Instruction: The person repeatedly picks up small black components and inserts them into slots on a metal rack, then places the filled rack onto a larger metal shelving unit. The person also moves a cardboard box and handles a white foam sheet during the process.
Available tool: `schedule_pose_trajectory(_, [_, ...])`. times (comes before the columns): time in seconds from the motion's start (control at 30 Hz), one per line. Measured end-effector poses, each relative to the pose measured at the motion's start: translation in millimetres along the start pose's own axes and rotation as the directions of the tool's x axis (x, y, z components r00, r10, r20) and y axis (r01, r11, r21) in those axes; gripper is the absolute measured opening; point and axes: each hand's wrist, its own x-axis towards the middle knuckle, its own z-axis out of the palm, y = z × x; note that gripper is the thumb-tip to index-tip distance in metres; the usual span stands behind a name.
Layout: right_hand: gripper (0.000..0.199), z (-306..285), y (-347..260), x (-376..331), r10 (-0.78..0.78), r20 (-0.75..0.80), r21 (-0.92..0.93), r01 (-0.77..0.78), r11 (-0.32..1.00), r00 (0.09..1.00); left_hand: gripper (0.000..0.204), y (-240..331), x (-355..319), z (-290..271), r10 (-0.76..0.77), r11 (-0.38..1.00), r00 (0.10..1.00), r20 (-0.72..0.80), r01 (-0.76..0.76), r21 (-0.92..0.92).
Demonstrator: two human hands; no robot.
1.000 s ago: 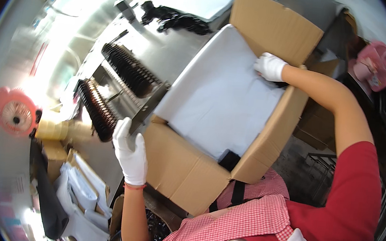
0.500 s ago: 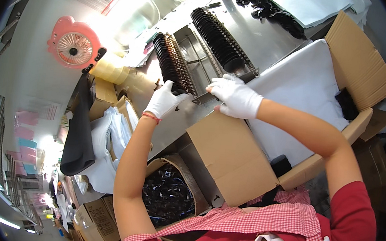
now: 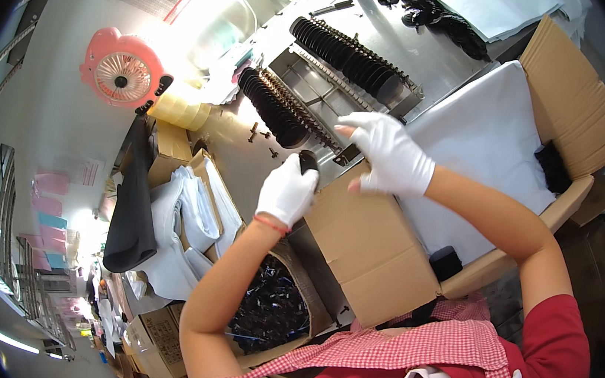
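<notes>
My left hand, in a white glove, pinches a small dark rounded piece just off the near end of a metal rack. Two rows of black discs stand on this rack, a left row and a right row, each along a strip of brass-coloured clips. Above a cardboard flap, my right hand is open, thumb and fingers apart. Its glove leaves the thumb tip and a fingertip bare. Nothing shows in it.
A box lined with white sheeting stands at the right, holding some black pieces. Below my left forearm is a carton of shiny black scraps. Small brown fittings lie on the metal table. A pink fan sits at the left.
My left hand has come away from the left row, toward me and rightward, with the dark piece. My right hand has shifted slightly right and spread its fingers. The rack sits at a different angle.
</notes>
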Motion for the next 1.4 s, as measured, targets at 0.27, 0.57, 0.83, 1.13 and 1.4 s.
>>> schedule_pose_trajectory(0.27, [0.051, 13.0, -41.2, -0.8, 0.173, 0.083, 0.231, -0.188, 0.954, 0.981, 0.040, 30.9, -24.4, -20.6, 0.325, 0.943, 0.923, 0.207, -0.301, -0.138])
schedule_pose_trajectory(0.57, [0.027, 27.9, 35.1, 33.3, 0.140, 0.092, 0.014, -0.142, 0.990, 0.986, 0.066, -54.0, 92.4, -30.3, 0.144, 0.980, 0.982, -0.124, -0.159, -0.122])
schedule_pose_trajectory(0.83, [0.030, 30.5, 50.0, 37.3, 0.027, 0.134, 0.110, -0.042, 0.993, 0.991, 0.023, -0.3, 88.7, -14.0, -0.293, 0.748, 0.947, 0.132, 0.313, -0.586])
schedule_pose_trajectory(1.13, [0.064, 24.4, 0.1, 38.3, 0.103, -0.039, 0.364, -0.081, 0.928, 0.994, 0.024, -18.1, 29.0, -20.2, -0.026, 0.893, 0.999, -0.029, 0.010, -0.450])
schedule_pose_trajectory(1.4, [0.047, 19.8, -27.7, 39.6, 0.250, 0.119, 0.359, -0.276, 0.891, 0.961, 0.040, -6.9, 6.7, -50.3, 0.363, 0.868, 0.853, 0.374, -0.164, -0.470])
